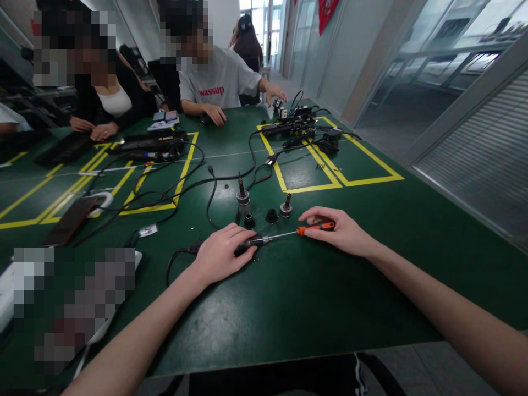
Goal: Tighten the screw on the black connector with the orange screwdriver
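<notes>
My left hand [225, 250] is wrapped over a black corded tool handle [247, 243] lying on the green table; part of it is hidden under my fingers. In my right hand [340, 234] is a screwdriver [303, 230] with an orange and black grip. Its thin shaft points left and meets the front end of the black handle. Just beyond my hands stand a metal cylinder with an upright shaft [243, 199], a shorter round metal part with a stub [286, 207], a black ring-shaped cap [271, 215] and a small black collar [248, 221].
Black cables [223, 179] run across the green table [313, 308]. Yellow tape rectangles [371, 179] hold a heap of black gear [297, 124] at the back right. A dark phone [70, 220] lies at left. Two people sit across the table, one reaching toward the heap.
</notes>
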Tool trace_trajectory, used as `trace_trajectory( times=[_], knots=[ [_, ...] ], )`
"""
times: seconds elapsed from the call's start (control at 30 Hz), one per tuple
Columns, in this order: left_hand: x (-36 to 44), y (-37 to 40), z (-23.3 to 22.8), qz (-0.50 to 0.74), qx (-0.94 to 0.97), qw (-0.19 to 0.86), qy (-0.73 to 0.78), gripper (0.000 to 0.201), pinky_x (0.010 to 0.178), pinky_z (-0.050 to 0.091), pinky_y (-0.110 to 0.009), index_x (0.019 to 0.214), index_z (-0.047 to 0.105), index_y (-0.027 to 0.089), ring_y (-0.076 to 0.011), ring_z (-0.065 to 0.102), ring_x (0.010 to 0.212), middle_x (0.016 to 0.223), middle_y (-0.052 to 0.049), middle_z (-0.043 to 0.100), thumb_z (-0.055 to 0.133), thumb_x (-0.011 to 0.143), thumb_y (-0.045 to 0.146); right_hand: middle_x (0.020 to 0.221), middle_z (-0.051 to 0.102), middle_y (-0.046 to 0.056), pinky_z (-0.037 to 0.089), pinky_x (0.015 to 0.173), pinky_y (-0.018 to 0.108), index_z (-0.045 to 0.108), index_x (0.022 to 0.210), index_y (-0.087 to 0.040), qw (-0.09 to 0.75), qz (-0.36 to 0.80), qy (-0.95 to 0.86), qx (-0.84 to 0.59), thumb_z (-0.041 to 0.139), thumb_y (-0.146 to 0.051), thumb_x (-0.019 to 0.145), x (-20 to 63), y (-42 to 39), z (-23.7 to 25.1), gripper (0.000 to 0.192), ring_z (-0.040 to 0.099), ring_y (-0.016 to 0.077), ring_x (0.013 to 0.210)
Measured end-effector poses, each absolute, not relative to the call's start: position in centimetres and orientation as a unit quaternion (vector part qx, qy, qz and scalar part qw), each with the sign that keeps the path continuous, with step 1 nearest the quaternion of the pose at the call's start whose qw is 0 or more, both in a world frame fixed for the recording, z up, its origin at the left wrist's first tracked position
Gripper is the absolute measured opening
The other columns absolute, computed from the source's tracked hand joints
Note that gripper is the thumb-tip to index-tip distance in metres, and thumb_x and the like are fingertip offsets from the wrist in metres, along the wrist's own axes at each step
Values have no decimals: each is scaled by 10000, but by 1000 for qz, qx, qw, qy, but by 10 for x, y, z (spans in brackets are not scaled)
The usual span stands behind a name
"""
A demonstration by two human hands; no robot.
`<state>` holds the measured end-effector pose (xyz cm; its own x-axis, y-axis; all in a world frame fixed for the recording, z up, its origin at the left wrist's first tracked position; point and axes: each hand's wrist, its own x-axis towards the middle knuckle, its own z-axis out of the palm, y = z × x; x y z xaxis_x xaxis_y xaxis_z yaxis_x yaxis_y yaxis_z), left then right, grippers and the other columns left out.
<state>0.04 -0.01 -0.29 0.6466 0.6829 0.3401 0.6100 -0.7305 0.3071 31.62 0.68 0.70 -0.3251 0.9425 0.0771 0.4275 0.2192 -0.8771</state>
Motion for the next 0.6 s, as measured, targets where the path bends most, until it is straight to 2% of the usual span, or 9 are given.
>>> trace_trajectory(
  times=[0.17,0.4,0.5,0.6],
  knots=[
    [1,0,-3,222,904,79,356,247,816,627,-378,1178,724,143,-230,712,934,1036,-86,775,631,985,267,614,537,-10,409,547,292,754,923,-181,290,419,-706,-491,567,-571,961,315,6,7,435,475,149,542],
    [-1,0,-4,223,903,73,359,258,808,624,-370,1191,719,144,-231,714,937,1029,-86,775,633,987,276,856,694,42,463,636,300,773,1019,-195,312,400,-716,-480,748,-532,836,318,9,5,385,581,168,667],
    [-1,0,-4,223,904,73,359,264,816,624,-369,1200,718,148,-231,716,950,1037,-86,777,628,991,282,795,688,36,435,617,296,786,932,-187,284,383,-732,-486,649,-573,914,317,8,5,410,565,166,650],
    [-1,0,-4,220,903,76,362,269,813,627,-369,1205,718,150,-231,716,951,1040,-86,776,626,988,281,644,596,3,372,563,286,775,832,-181,257,383,-741,-488,516,-612,987,317,8,6,526,490,146,573]
  ],
)
